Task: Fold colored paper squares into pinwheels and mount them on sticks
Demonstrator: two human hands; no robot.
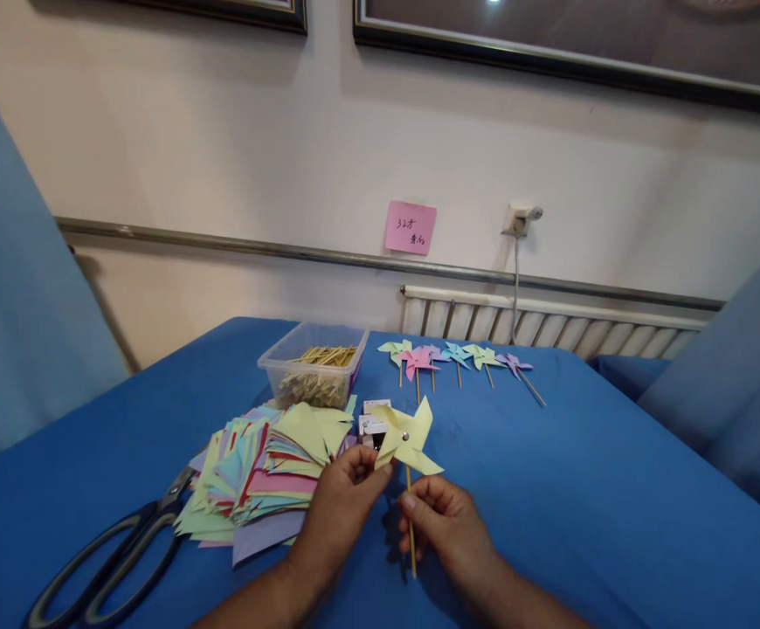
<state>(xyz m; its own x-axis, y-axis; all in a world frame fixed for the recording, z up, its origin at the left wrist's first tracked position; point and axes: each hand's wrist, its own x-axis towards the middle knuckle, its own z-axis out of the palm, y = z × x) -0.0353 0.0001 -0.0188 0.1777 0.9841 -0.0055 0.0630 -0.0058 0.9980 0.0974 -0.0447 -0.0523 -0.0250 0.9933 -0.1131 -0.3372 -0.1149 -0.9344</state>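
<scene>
Hands met at the near centre of the blue table [616, 489], sharing one yellow paper pinwheel [406, 439]. The left hand [341, 507] pinched a lower vane between thumb and fingertips, apparently to stop the wheel turning. The right hand [449, 524] closed its fingers round the wooden stick [411, 524], holding it upright so the pinned hub faced the viewer. Just left lay a fanned stack of cut coloured paper squares [262, 476], with black-handled scissors [111, 559] at its near-left edge. Behind the stack stood a clear plastic tub of sticks [314, 362]. Finished pinwheels [459, 356] lay in a row at the far side, well apart from the hands.
</scene>
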